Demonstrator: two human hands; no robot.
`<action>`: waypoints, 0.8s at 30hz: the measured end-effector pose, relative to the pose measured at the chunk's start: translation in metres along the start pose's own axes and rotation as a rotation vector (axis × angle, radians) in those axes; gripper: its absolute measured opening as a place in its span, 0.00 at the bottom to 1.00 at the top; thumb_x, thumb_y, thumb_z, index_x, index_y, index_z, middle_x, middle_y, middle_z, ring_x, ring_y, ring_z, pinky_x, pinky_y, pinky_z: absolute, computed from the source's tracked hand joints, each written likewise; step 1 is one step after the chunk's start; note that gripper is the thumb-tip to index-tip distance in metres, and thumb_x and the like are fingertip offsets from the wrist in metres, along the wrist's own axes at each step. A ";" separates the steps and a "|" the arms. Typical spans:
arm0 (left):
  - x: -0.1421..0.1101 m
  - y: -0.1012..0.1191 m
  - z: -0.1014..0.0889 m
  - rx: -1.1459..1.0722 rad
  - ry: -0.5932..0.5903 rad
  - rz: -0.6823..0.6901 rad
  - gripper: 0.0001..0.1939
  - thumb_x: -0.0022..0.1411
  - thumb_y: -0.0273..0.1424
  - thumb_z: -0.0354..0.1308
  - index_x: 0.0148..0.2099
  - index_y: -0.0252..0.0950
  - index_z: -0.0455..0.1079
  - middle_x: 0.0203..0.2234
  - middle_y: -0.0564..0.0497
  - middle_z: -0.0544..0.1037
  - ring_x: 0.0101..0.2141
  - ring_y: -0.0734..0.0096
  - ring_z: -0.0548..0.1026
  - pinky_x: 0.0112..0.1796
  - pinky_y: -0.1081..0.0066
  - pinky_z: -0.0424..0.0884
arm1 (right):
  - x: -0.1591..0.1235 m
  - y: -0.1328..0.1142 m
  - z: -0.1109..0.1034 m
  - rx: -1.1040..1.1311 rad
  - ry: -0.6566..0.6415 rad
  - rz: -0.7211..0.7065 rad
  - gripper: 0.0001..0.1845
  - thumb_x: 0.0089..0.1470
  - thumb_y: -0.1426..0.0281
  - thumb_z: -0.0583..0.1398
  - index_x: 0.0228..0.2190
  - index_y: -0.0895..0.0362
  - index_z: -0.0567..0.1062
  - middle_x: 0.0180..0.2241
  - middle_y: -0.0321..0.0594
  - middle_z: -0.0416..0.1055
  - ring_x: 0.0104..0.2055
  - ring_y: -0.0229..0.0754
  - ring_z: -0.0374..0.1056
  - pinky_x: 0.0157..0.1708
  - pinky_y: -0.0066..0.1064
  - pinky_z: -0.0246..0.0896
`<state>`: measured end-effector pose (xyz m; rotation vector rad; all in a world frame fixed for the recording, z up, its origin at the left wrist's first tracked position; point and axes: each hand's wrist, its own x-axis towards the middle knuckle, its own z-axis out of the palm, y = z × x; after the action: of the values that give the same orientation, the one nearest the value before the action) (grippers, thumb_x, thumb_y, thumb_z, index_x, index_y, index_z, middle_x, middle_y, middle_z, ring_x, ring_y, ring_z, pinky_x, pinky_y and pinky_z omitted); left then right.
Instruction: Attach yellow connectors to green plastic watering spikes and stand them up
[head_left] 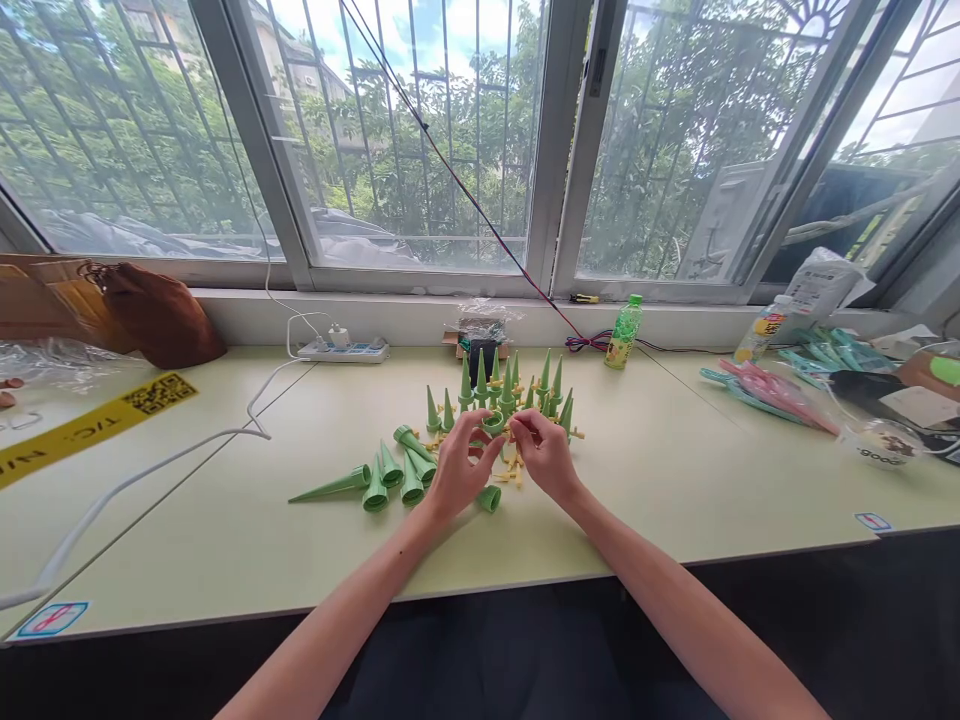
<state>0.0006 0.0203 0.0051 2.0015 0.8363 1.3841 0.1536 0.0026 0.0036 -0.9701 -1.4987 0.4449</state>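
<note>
My left hand [459, 465] is curled around a green plastic plant-watering spike [493, 422], its open round end turned toward me. Close beside it on the right, my right hand [547, 458] is closed in a pinch at the fingertips. Whatever sits in that pinch is too small to make out. Behind both hands, several green spikes stand point up [481, 380] with yellow valve pieces on them. Loose yellow valves [511, 476] lie between my hands. Left of my left hand is a group of loose green spikes [375, 492], and another spike [489, 498] lies below my fingers.
A green-capped drink bottle [624, 332] stands behind on the right, with another bottle [763, 330] farther over. A power strip [343, 351] and its white cable [259, 420] lie on the left. A brown pouch [161, 315] and pink packaging [780, 395] sit toward opposite sides.
</note>
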 end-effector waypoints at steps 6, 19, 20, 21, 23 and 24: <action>0.003 0.001 -0.001 -0.233 0.013 -0.152 0.21 0.66 0.49 0.47 0.36 0.34 0.65 0.22 0.53 0.69 0.20 0.76 0.70 0.18 0.77 0.66 | -0.001 0.000 -0.002 -0.003 0.075 -0.019 0.11 0.62 0.63 0.54 0.32 0.56 0.70 0.25 0.36 0.68 0.25 0.36 0.64 0.25 0.26 0.60; 0.005 0.004 -0.005 -0.519 -0.243 -0.488 0.33 0.61 0.56 0.45 0.28 0.29 0.69 0.20 0.47 0.72 0.17 0.74 0.68 0.15 0.74 0.62 | 0.000 -0.001 -0.002 0.024 -0.034 -0.090 0.10 0.62 0.65 0.54 0.32 0.56 0.70 0.27 0.37 0.69 0.28 0.36 0.65 0.29 0.27 0.62; 0.005 0.005 -0.005 -0.519 -0.242 -0.483 0.32 0.61 0.56 0.46 0.29 0.29 0.69 0.20 0.48 0.71 0.17 0.74 0.68 0.15 0.74 0.62 | 0.000 -0.001 -0.002 0.031 -0.033 -0.085 0.09 0.62 0.66 0.54 0.32 0.56 0.70 0.27 0.37 0.69 0.28 0.36 0.65 0.29 0.27 0.62; 0.004 0.005 -0.005 -0.515 -0.242 -0.476 0.30 0.62 0.55 0.47 0.31 0.30 0.69 0.19 0.49 0.71 0.17 0.74 0.68 0.15 0.75 0.61 | 0.001 0.000 -0.002 0.037 -0.032 -0.080 0.09 0.62 0.66 0.54 0.32 0.57 0.70 0.27 0.37 0.68 0.28 0.36 0.65 0.29 0.27 0.62; 0.004 0.006 -0.005 -0.499 -0.243 -0.454 0.27 0.62 0.53 0.48 0.33 0.31 0.67 0.18 0.51 0.70 0.17 0.74 0.68 0.15 0.76 0.60 | 0.001 0.001 -0.003 0.040 -0.030 -0.074 0.09 0.61 0.66 0.54 0.32 0.57 0.70 0.26 0.36 0.68 0.28 0.36 0.64 0.29 0.27 0.62; 0.003 0.007 -0.005 -0.486 -0.245 -0.440 0.26 0.62 0.52 0.49 0.34 0.32 0.66 0.18 0.52 0.69 0.17 0.74 0.68 0.15 0.76 0.60 | 0.001 0.001 -0.003 0.038 -0.028 -0.074 0.09 0.61 0.66 0.54 0.32 0.57 0.70 0.26 0.36 0.68 0.28 0.36 0.64 0.29 0.27 0.62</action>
<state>-0.0016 0.0191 0.0134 1.4653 0.6924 0.9522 0.1568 0.0035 0.0039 -0.8794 -1.5411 0.4341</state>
